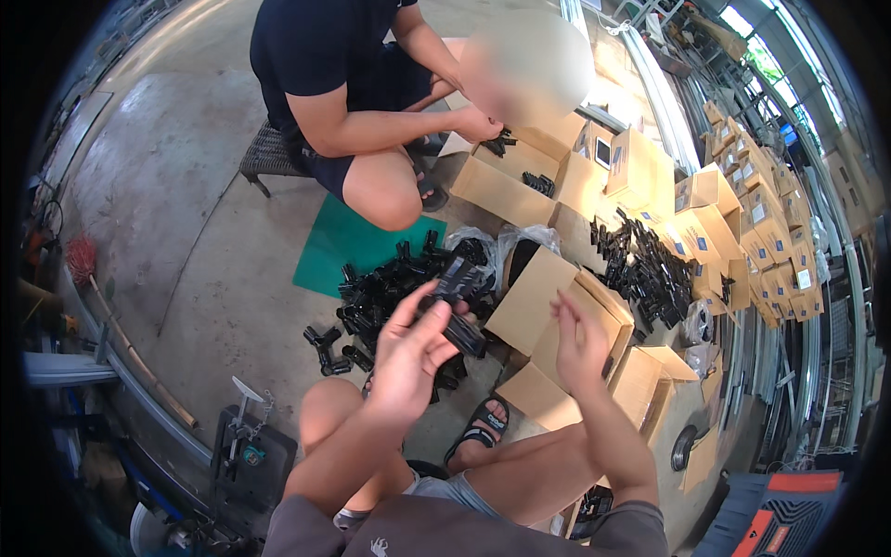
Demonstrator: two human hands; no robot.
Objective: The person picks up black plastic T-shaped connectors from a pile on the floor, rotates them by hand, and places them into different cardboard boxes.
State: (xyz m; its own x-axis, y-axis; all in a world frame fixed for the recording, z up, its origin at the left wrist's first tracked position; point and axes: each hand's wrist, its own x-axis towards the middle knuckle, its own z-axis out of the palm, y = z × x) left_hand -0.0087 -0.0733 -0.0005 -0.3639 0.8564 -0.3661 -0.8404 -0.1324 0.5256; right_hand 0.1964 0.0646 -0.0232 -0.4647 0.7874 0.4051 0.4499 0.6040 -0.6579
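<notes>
My left hand (413,357) is closed around a black angular fitting (458,288), raised over a heap of similar black fittings (380,288) on the floor. Its exact kind I cannot make out. My right hand (583,343) is lifted above an open cardboard box (531,295). Its fingers are loosely bent and apart, and nothing shows in them. Across from me a person in dark clothes sits on a low woven stool (271,160). That person's hand (478,123) is over another open box (501,193) with black fittings inside.
A green mat (325,246) lies beside the heap. More black fittings (645,269) are piled at right, near stacked cartons (761,218) and metal lengths. A red-headed broom (83,260) lies at left. A red-and-black case (775,520) stands at lower right.
</notes>
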